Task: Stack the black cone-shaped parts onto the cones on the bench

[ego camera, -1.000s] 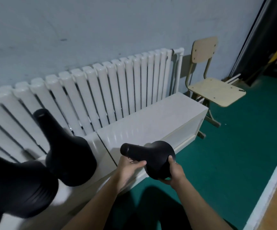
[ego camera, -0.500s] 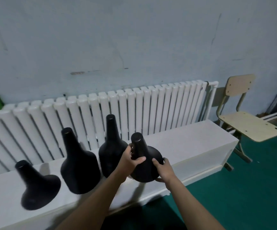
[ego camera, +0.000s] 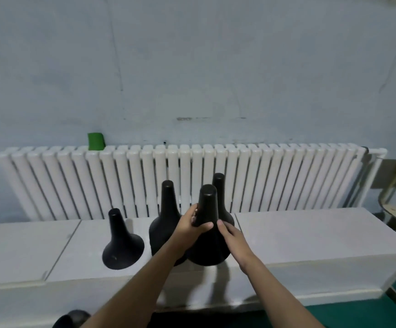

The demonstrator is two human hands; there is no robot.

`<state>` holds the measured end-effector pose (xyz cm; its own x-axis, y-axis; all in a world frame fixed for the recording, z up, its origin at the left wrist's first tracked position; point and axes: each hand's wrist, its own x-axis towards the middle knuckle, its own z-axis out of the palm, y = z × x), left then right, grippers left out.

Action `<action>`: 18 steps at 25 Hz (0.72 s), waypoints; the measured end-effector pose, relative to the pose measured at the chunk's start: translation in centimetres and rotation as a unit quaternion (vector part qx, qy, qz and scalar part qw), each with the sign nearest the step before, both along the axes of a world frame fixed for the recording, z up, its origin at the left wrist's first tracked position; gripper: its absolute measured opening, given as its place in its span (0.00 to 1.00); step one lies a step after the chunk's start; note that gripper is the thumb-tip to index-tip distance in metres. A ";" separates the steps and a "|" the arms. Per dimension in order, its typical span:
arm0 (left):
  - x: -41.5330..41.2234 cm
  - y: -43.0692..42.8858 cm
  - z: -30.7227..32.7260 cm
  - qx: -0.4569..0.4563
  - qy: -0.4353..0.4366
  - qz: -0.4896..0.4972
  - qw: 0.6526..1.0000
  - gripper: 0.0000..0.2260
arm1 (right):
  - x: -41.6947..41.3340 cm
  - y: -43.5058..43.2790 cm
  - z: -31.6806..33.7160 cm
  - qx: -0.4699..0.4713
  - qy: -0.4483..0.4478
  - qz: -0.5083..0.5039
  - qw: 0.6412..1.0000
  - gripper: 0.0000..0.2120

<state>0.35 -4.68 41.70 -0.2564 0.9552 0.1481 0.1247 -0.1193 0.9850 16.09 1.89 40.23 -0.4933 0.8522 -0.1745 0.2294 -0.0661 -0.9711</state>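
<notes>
Head cam: left hand [ego camera: 189, 224] is wrapped round the neck of a black cone [ego camera: 208, 250], centre frame over the front of the bench [ego camera: 310, 240]. Right hand [ego camera: 231, 234] sits against its side. The thumb's on it but the fingers are hidden behind, so can't tell if it's gripping. Back cone [ego camera: 218, 185] is mostly covered; middle cone [ego camera: 167, 209] and left cone [ego camera: 122, 242] stand in plain view. Something black [ego camera: 71, 318] is cut off at the bottom edge, no idea what.
</notes>
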 end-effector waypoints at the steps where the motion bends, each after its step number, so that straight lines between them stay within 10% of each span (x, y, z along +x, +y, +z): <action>1: -0.3 -0.8 0.4 0.009 0.004 0.008 1.000 0.20 | -0.6 -0.5 0.4 -0.001 0.000 0.014 1.000 0.10; 18: -5.2 -3.5 7.4 0.043 0.082 0.110 0.990 0.22 | -8.3 -1.0 5.7 0.023 0.068 0.107 0.992 0.15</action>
